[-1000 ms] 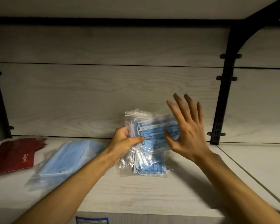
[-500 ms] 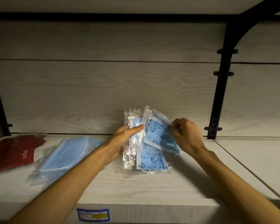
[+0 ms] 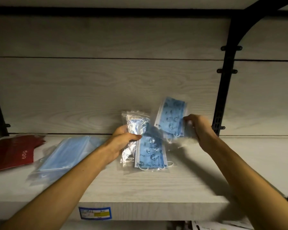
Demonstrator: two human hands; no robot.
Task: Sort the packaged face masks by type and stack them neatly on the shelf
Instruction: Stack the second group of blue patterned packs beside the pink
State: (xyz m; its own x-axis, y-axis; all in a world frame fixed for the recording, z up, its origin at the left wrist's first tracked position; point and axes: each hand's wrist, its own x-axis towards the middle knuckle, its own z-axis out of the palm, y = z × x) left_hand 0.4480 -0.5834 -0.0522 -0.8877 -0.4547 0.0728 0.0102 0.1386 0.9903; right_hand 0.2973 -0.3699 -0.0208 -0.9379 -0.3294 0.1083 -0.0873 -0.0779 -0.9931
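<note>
Lifted clear of the upright stack (image 3: 136,128) pinched by the left hand (image 3: 121,138), a slippery, floppy printed mask packet (image 3: 171,118) hangs gripped by its edge in the right hand (image 3: 198,128).

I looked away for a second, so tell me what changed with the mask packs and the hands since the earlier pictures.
The right hand, open a second ago, has pinched one printed mask pack and lifted it up and rightward off the bundle. The left hand still grips the remaining packs on the shelf. The plain blue pack and red packet stayed put.
</note>
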